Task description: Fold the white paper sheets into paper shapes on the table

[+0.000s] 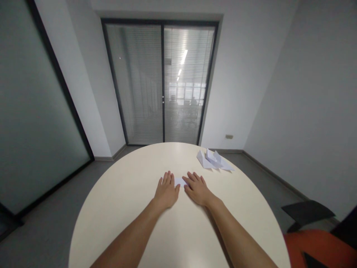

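A small piece of white paper (180, 181) lies flat on the table between my two hands, its left and right ends covered by my fingers. My left hand (167, 190) rests palm down on its left end, fingers stretched forward and thumb toward the middle. On the opposite end lies my right hand (197, 188), also palm down with its fingers spread. Neither hand grips anything. Beyond my right hand, several folded white paper shapes (214, 160) with pointed tips sit close together, overlapping one another.
The round cream table (117, 208) fills the lower middle. An orange chair (318, 245) with a black armrest (308, 213) stands at the right, near the table's edge. Behind the table is a dark-framed glass panel (163, 82) with blinds; a frosted glass panel (33, 104) is on the left.
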A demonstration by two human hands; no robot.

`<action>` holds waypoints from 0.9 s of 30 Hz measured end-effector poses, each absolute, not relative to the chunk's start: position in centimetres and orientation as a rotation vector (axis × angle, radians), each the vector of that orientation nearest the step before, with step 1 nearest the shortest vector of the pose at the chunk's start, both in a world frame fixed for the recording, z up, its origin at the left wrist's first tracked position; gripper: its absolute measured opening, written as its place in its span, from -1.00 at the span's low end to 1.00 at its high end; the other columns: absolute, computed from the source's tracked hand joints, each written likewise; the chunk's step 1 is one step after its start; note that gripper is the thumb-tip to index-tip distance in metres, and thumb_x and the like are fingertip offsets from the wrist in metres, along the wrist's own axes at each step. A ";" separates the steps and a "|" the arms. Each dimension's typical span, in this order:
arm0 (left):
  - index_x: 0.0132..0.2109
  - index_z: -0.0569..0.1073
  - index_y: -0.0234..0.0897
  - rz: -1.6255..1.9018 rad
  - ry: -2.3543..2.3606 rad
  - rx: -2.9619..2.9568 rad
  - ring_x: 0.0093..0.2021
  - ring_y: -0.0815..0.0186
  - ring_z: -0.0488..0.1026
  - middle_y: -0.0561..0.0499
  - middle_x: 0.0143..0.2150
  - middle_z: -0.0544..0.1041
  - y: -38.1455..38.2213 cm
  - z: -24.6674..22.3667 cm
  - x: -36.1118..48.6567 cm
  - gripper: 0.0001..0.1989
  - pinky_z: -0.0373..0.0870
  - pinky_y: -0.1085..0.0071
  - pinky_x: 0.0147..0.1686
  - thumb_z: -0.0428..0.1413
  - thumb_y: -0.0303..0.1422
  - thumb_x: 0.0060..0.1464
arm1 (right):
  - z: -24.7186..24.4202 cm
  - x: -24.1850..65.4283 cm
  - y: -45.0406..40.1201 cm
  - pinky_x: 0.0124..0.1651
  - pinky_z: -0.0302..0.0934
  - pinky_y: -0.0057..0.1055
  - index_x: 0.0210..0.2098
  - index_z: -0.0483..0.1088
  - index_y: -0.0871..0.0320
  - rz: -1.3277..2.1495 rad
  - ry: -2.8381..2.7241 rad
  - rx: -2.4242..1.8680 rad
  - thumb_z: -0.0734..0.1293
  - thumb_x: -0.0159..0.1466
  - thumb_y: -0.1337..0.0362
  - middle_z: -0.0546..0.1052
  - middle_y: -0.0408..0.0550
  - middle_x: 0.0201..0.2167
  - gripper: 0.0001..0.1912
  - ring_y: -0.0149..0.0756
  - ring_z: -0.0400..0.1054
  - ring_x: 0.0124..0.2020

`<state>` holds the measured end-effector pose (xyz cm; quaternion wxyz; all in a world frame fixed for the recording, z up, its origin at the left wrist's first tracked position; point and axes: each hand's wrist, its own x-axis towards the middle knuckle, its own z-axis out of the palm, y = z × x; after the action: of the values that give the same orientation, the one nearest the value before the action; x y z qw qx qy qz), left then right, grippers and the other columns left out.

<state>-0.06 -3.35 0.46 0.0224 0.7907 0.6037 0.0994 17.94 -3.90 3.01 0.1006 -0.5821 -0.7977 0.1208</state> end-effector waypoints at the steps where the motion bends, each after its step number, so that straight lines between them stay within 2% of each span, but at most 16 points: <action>1: 0.42 0.04 -0.56 0.277 1.915 2.442 0.48 -0.01 -0.16 -0.32 0.47 -0.07 -3.4 0.5 0.0 -0.33 -0.08 0.01 0.39 -0.29 -0.15 0.36 | 3.0 17.9 -3.8 0.39 -0.32 0.17 0.37 0.17 0.04 0.357 -2.352 -1.710 0.12 0.39 0.15 0.01 0.08 0.46 -0.44 0.10 -0.25 0.47; 5: 0.41 0.05 -0.58 0.253 2.023 2.377 0.48 0.00 -0.13 -0.30 0.48 -0.06 -3.4 0.5 0.1 -0.34 -0.07 0.05 0.39 -0.27 -0.20 0.35 | 2.6 18.1 -3.5 0.39 -0.22 0.07 0.32 0.25 0.09 0.338 -2.332 -1.659 0.17 0.36 0.17 0.11 0.12 0.42 -0.45 0.05 -0.13 0.44; 8: 0.41 0.05 -0.57 0.302 2.065 2.330 0.47 -0.04 -0.12 -0.29 0.48 -0.05 -3.2 0.3 0.0 -0.31 -0.09 0.02 0.39 -0.23 -0.14 0.32 | 2.3 18.2 -3.2 0.40 -0.19 -0.09 0.28 0.30 0.23 0.248 -2.343 -1.593 0.20 0.34 0.18 0.22 0.22 0.35 -0.45 -0.03 -0.01 0.40; 11: 0.42 0.05 -0.56 0.334 2.077 2.290 0.47 -0.07 -0.12 -0.30 0.48 -0.05 -3.0 0.2 -0.4 -0.26 -0.10 0.00 0.38 -0.18 -0.09 0.29 | 2.3 18.4 -3.0 0.39 -0.14 -0.15 0.21 0.36 0.31 0.182 -2.309 -1.559 0.25 0.31 0.17 0.33 0.27 0.27 -0.46 -0.03 0.09 0.34; 17: 0.41 0.08 -0.51 0.376 2.057 2.262 0.46 -0.04 -0.06 -0.29 0.46 0.02 -2.6 0.4 -0.9 -0.29 -0.06 -0.01 0.37 -0.14 -0.10 0.29 | 2.6 18.5 -2.8 0.19 0.13 -0.26 0.04 0.45 0.22 0.266 -2.150 -1.492 0.32 0.20 0.26 0.52 0.11 0.00 -0.58 -0.08 0.31 0.09; 22: 0.40 0.10 -0.49 0.393 2.082 2.292 0.44 0.01 0.01 -0.26 0.45 0.07 -2.6 0.4 -1.0 -0.40 0.00 0.01 0.36 -0.16 -0.26 0.33 | 2.8 18.6 -2.8 0.04 0.20 -0.31 -0.02 0.49 0.20 0.334 -2.097 -1.485 0.30 0.19 0.34 0.56 0.07 -0.12 -0.64 -0.14 0.36 -0.05; 27: 0.41 0.09 -0.47 0.409 2.082 2.316 0.43 0.02 0.05 -0.26 0.44 0.11 -2.3 0.1 -1.2 -0.44 0.06 0.02 0.34 -0.16 -0.33 0.34 | 2.5 18.8 -2.3 -0.12 0.21 -0.37 -0.12 0.53 0.16 0.486 -2.021 -1.480 0.30 0.19 0.37 0.58 0.01 -0.21 -0.71 -0.24 0.41 -0.22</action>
<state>-1.22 -2.34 0.09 0.0006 0.7374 0.6628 0.1303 18.77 -2.29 2.52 0.2907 -0.5551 -0.7577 0.1821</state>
